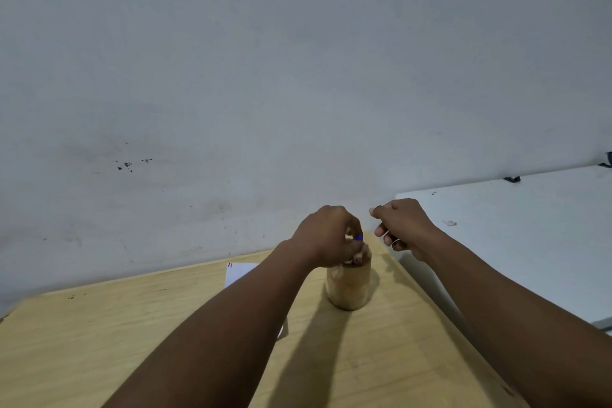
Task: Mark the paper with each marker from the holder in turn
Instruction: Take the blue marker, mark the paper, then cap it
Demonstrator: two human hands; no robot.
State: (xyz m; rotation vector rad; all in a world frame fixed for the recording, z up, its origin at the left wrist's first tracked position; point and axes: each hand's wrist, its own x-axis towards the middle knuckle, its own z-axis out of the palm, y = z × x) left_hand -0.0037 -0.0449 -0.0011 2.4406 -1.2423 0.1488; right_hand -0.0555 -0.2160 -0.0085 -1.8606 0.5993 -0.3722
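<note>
A round wooden holder stands on the wooden table, near its far right edge. My left hand hovers right over the holder's mouth, fingers pinched on a marker with a blue tip; the marker's body is hidden by my fingers. My right hand hangs just right of the holder, apart from it, fingers curled in with nothing visible inside. A white sheet of paper with small red and blue marks at its corner lies left of the holder, mostly covered by my left forearm.
A grey wall rises directly behind the table. A white surface adjoins the table on the right, with small dark objects at its far edge.
</note>
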